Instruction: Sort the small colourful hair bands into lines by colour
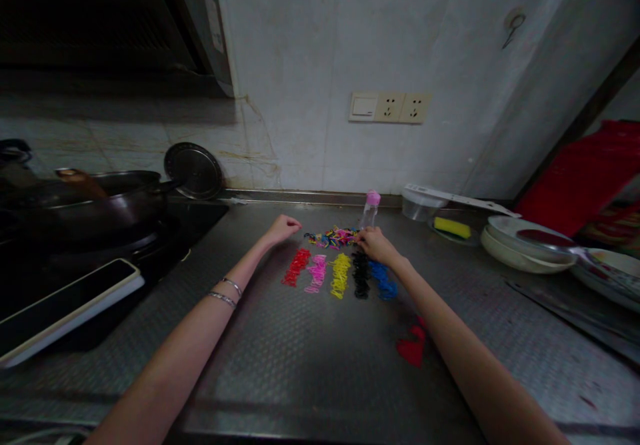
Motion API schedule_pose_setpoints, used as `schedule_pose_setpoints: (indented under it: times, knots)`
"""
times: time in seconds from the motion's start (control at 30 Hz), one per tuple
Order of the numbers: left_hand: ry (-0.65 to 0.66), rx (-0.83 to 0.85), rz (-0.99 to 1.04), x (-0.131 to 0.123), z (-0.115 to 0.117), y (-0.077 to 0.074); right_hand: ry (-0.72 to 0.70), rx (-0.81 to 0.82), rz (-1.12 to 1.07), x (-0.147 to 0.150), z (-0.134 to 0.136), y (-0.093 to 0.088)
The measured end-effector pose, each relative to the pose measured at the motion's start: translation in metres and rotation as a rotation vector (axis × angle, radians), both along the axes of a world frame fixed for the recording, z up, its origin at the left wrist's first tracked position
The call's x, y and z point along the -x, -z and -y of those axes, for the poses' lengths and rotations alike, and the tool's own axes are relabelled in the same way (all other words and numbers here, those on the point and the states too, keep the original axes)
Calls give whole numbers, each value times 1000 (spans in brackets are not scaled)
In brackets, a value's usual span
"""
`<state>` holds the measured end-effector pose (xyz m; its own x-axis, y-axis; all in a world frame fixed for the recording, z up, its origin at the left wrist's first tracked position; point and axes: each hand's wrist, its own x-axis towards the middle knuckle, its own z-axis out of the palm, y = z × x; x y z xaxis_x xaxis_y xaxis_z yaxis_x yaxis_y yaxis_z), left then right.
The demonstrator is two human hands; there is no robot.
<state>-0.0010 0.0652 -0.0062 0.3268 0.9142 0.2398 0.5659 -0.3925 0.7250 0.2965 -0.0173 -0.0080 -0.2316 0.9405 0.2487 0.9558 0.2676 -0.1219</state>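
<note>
A mixed pile of small coloured rubber bands (334, 237) lies on the steel counter. Nearer me run separate rows of bands: red (297, 267), pink (316, 273), yellow (341, 275), black (361, 274) and blue (383, 279). To the left of the pile is my left hand (283, 229), its fingers drawn together; whatever they may hold is too small to see. My right hand (376, 245) has its fingers bent and closed at the pile's right end, above the black and blue rows, with the fingertips partly hidden. Just behind it stands a clear bottle with a pink cap (373, 198).
Left, a phone (75, 305) lies by the stove, with a pan (115, 198) and a round lid (194, 170) behind. At right are a plastic tub (420, 205), yellow sponge (452, 227), stacked bowls (525, 251) and a knife (575, 315). A red heart-shaped piece (412, 348) lies beside my right forearm.
</note>
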Motion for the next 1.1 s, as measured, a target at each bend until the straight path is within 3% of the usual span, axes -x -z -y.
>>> schedule_pose_setpoints:
  times: [0.13,0.43,0.7,1.1]
  knots:
    - [4,4,-4,-2,-1,3,-38,1,-76,-8,1,-9]
    - [55,-54,-119,-10,10,2,-130,246,-260,-18,13,-20]
    - [46,-106,-361,-11,18,0,-76,135,-295,-16,14,-22]
    - [-154,-173,-567,-24,42,-7,-93,34,-320,-17,15,-16]
